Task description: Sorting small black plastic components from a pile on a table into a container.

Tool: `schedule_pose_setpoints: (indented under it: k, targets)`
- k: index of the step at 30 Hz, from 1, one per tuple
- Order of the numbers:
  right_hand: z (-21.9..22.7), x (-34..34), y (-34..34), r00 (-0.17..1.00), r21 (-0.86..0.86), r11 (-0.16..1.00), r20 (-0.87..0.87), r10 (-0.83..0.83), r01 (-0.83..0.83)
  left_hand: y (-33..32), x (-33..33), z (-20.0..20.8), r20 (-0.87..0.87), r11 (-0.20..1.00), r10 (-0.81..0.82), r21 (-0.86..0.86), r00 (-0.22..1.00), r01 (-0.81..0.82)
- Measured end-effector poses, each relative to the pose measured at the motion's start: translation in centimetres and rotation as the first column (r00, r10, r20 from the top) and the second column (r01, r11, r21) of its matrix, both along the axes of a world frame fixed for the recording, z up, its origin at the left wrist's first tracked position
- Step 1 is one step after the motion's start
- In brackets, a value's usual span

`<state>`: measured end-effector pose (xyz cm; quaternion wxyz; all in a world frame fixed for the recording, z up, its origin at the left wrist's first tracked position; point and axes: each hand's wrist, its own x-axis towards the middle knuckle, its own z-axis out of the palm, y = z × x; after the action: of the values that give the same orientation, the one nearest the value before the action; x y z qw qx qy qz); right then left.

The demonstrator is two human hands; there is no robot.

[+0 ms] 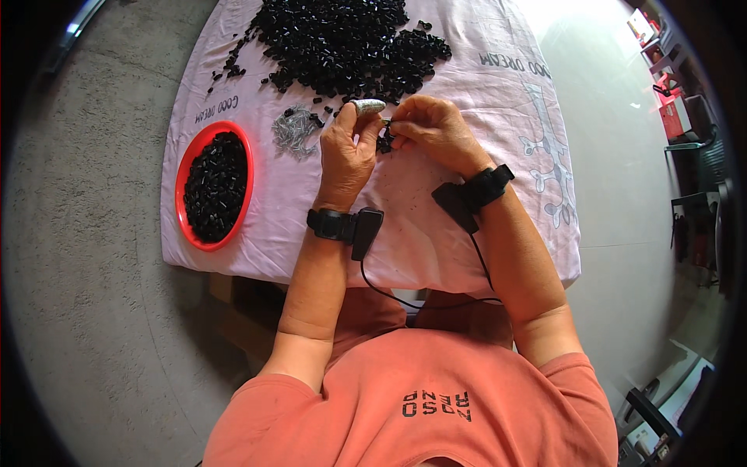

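Over pink tablecloth (pixel 412 226): left hand (pixel 348 159), right hand (pixel 438 134) close together, pinching a tiny part (pixel 387 123).
Fitting: seemingly underway; next needs precise alignment.

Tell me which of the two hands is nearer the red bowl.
Left. The left hand is up and to the right of the red bowl; the right hand is farther right, beyond the left hand.
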<state>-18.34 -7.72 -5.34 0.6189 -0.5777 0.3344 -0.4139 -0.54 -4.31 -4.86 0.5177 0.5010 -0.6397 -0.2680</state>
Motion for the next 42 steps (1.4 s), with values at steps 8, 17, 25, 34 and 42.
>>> schedule_pose_setpoints:
  k: [8,17,25,34,42]
  targets:
    - [0.25,-0.24,0.02,0.999,0.08,0.996,0.029,0.024,-0.026,0.0,0.22,-0.11,0.008,1.0,-0.004,0.025,1.0,0.004]
    - [0.26,-0.35,-0.07,0.999,0.075,0.997,0.019,0.033,-0.035,-0.09,-0.03,-0.09,-0.011,0.999,-0.004,-0.033,1.0,0.003]
    - [0.29,-0.06,0.09,0.997,0.087,0.996,0.072,0.022,-0.028,0.26,0.14,0.25,-0.043,0.998,-0.022,0.061,0.999,0.025]
    - [0.13,0.14,0.1,0.996,0.102,0.994,0.082,0.023,-0.031,0.21,0.08,0.33,-0.104,0.998,-0.019,0.056,0.994,0.025]
    - [0.63,0.14,0.31,0.994,0.165,0.985,0.102,0.033,-0.05,0.06,0.38,0.33,-0.121,0.995,-0.01,0.096,0.993,0.022]
